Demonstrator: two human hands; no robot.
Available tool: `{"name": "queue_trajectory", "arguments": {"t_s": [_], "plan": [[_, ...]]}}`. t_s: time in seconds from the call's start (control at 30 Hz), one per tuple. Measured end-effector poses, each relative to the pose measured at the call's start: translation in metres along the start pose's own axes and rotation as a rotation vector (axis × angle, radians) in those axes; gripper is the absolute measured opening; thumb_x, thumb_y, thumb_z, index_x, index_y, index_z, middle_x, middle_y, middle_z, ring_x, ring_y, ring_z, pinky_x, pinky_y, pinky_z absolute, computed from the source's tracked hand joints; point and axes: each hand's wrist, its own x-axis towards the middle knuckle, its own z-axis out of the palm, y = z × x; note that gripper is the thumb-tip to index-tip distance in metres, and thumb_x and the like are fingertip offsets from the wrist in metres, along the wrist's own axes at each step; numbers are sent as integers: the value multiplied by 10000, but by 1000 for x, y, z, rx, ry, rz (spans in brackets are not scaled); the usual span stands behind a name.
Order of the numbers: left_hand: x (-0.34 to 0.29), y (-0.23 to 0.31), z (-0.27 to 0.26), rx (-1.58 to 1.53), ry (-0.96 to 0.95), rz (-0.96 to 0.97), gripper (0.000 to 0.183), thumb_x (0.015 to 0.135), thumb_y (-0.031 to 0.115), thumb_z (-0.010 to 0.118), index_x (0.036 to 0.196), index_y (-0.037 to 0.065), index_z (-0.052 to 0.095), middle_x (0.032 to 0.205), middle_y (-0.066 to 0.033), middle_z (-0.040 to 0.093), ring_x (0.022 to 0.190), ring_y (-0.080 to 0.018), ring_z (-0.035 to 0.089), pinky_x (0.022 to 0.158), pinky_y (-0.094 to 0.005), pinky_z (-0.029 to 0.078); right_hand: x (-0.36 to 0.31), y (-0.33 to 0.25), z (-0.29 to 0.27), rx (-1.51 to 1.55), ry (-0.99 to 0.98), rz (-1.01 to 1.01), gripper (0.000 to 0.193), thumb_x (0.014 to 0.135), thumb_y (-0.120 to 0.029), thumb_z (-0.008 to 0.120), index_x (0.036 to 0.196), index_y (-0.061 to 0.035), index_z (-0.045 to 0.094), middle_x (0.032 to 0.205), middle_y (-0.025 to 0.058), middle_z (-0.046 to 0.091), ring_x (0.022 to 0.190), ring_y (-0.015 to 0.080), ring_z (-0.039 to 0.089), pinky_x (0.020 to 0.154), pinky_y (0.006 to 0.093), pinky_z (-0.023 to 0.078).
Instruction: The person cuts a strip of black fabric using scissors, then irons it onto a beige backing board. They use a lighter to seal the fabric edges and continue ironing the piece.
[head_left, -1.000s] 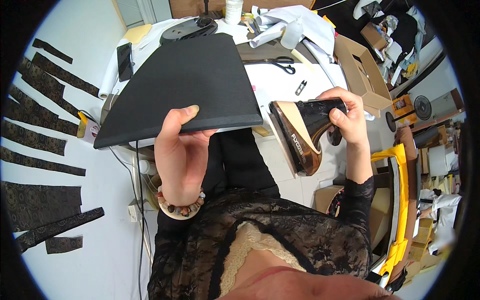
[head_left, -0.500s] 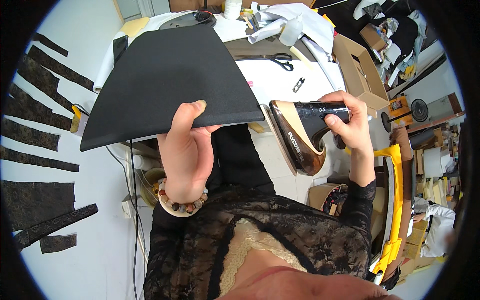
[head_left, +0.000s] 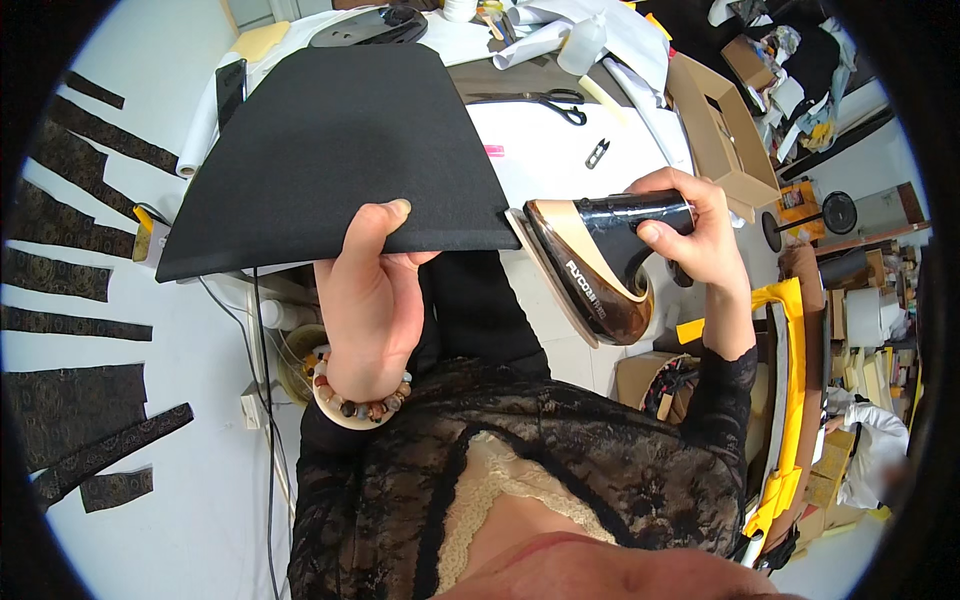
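A stiff, black cloth-covered panel (head_left: 330, 140), roughly a trapezoid, is held up in front of me. My left hand (head_left: 375, 285) grips its near edge, thumb on top and fingers underneath. Around my right hand's (head_left: 705, 230) closed fingers is the handle of a black, brown and cream handheld steam iron (head_left: 590, 270). The iron is tilted, its soleplate facing left toward the panel. The soleplate's upper tip meets the panel's near right corner; whether they press together I cannot tell.
Black-handled scissors (head_left: 545, 98), small thread snips (head_left: 598, 153) and a squeeze bottle (head_left: 582, 45) lie or stand on the white table. An open cardboard box (head_left: 725, 135) is at its right. Patterned dark fabric pieces (head_left: 75, 400) lie at far left. A cable (head_left: 262, 380) hangs down beside my left arm.
The iron has shifted slightly left and up, its tip now at the panel's corner. The panel has tilted a little, its left corner rising slightly.
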Motion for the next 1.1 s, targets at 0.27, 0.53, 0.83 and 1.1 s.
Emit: {"name": "queue_trajectory", "arguments": {"t_s": [0.27, 0.53, 0.83, 1.1], "plan": [[0, 0, 4, 36, 36, -58, 206, 741, -26, 613, 945, -2, 589, 862, -55, 598, 757, -155, 610, 647, -320, 557, 7, -5, 6, 12, 59, -53, 295, 768, -235, 745, 916, -4, 637, 817, 39, 646, 773, 116, 598, 722, 254, 474], [8, 1, 6, -138, -58, -94, 294, 754, 0, 580, 1047, 22, 583, 1057, -62, 604, 990, -190, 581, 885, -350, 452, -11, 31, 19, 550, 619, -156, 545, 801, -424, 703, 1022, 55, 568, 772, 81, 624, 499, 73, 527, 399, 187, 398], [18, -4, -9, -229, -185, -152, 361, 765, 40, 539, 1125, 3, 551, 1144, -91, 583, 1104, -232, 539, 974, -386, 394, -31, 39, 57, 888, 900, -171, 620, 859, -532, 571, 1137, 20, 524, 981, 112, 638, 803, 156, 628, 697, 270, 504], [11, -10, 4, -314, -231, -157, 491, 757, 40, 520, 1243, -6, 470, 1270, -124, 499, 1208, -256, 450, 1054, -419, 313, -35, 26, 80, 962, 1009, -248, 667, 922, -572, 411, 1294, -20, 455, 1190, 92, 582, 1047, 197, 576, 905, 360, 463]]}}
